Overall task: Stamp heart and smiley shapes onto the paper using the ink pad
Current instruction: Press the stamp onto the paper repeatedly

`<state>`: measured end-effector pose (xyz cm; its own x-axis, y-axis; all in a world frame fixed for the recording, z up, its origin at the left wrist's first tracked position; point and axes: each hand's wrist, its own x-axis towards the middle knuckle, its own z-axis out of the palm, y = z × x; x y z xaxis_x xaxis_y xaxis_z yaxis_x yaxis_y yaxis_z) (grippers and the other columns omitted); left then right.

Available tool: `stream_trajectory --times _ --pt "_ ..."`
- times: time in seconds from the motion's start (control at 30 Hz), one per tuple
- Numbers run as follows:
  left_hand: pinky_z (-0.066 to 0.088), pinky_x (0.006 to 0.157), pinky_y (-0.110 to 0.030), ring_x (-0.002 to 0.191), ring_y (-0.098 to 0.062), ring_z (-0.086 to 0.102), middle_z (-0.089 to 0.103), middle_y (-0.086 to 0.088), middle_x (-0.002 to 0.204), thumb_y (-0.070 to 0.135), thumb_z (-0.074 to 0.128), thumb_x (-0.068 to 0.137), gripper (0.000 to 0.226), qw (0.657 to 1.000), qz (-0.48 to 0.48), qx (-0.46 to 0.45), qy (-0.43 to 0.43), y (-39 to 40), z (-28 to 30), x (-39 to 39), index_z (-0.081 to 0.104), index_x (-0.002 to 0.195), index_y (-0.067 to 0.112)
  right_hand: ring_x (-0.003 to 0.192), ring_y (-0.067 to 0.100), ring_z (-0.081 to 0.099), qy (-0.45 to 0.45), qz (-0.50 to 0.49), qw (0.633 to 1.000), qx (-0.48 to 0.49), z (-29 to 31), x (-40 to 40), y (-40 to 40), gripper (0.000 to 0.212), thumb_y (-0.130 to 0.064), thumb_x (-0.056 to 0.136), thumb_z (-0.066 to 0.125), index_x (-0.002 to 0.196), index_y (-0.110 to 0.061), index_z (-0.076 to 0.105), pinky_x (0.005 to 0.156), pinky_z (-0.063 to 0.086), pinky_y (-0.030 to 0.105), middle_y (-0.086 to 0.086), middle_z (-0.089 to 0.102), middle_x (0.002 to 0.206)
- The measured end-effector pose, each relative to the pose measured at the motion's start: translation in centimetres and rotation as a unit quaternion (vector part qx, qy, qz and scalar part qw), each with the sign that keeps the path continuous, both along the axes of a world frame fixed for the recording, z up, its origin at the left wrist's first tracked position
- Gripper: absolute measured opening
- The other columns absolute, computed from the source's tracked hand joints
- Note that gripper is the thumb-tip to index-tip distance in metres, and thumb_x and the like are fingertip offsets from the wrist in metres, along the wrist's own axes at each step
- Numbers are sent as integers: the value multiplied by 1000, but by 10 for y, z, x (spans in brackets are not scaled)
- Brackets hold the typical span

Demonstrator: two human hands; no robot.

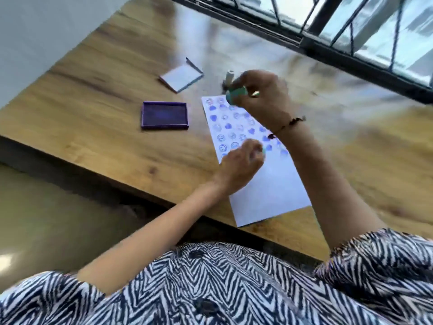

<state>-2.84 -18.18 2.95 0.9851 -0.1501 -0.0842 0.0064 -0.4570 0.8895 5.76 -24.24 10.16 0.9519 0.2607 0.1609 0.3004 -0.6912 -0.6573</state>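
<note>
A white sheet of paper [269, 184] lies on the wooden table, its far half covered with several blue heart and smiley prints. My right hand [260, 95] hovers over the paper's far end, closed on a teal stamp [235, 95]. My left hand [241, 160] rests on the paper's middle with fingers curled around a small teal object, seemingly another stamp, mostly hidden. The open purple ink pad [164, 114] sits left of the paper. The frame is blurred.
The ink pad's white lid [181, 77] lies behind the pad. A small pale upright cylinder [229, 77] stands just beyond my right hand. The table's front edge [117, 170] runs diagonally; a dark window frame [311, 41] lines the far side.
</note>
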Motion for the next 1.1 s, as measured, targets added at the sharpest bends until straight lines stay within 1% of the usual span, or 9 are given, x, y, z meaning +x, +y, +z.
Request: stream_trajectory --times 0.07,0.13,0.2,0.33,0.37,0.53,0.73,0.97,1.1 --pt "46 85 -40 95 -33 60 64 -14 101 22 46 90 25 1000 3 -5 -27 -3 -10 2 50 111 9 72 10 56 40 -66 997 -14 -8 -17 -52 16 -14 71 72 87 -13 71 72 43 22 7 64 79" --pt "45 76 -35 85 -30 61 60 -7 87 27 45 89 27 998 -7 8 -57 -3 -16 3 50 109 8 68 10 55 81 -122 988 -40 -20 -33 -91 17 -15 72 72 89 -14 71 73 43 26 8 64 77" --pt "36 68 -27 80 -27 60 56 -3 83 32 41 85 34 997 -18 20 -78 -3 -17 2 50 107 7 72 12 56 94 -154 982 -54 -32 -44 -113 17 -16 71 72 88 -15 72 71 42 26 5 63 75" --pt "32 66 -28 81 -30 60 55 -5 82 30 39 84 38 994 -33 30 -101 -3 -16 3 50 109 4 70 11 54 67 -159 982 -78 -44 -51 -120 14 -13 72 69 86 -16 72 58 34 3 2 63 74" --pt "32 66 -27 82 -31 60 57 -8 84 29 40 86 36 994 -33 30 -102 -2 -17 3 50 109 3 70 12 53 57 -153 983 -82 -46 -52 -117 14 -11 72 69 85 -14 72 57 33 1 3 65 77" --pt "38 76 -29 95 -31 61 64 -19 103 21 46 91 28 995 -27 19 -91 -2 -18 3 49 111 3 84 26 61 18 -118 986 -114 -54 -53 -103 15 -6 73 66 86 -8 71 65 35 18 13 69 95" --pt "43 82 -38 96 -31 62 64 -18 107 32 38 84 41 995 -25 1 -92 0 -18 3 48 112 4 80 31 60 10 -71 986 -150 -55 -50 -95 17 -4 75 57 87 -6 70 73 48 38 16 65 93" --pt "44 83 -36 96 -29 62 65 -16 107 32 39 84 40 996 -12 -8 -89 0 -19 3 48 112 5 85 36 57 16 -35 976 -215 -54 -47 -90 20 -3 78 51 89 -4 68 64 42 35 18 61 94" --pt "43 81 -35 93 -31 62 66 -17 106 31 39 84 39 996 -13 -10 -85 0 -17 4 49 111 5 88 37 57 19 9 968 -251 -52 -43 -87 20 0 76 49 87 -3 65 66 45 37 19 61 94"
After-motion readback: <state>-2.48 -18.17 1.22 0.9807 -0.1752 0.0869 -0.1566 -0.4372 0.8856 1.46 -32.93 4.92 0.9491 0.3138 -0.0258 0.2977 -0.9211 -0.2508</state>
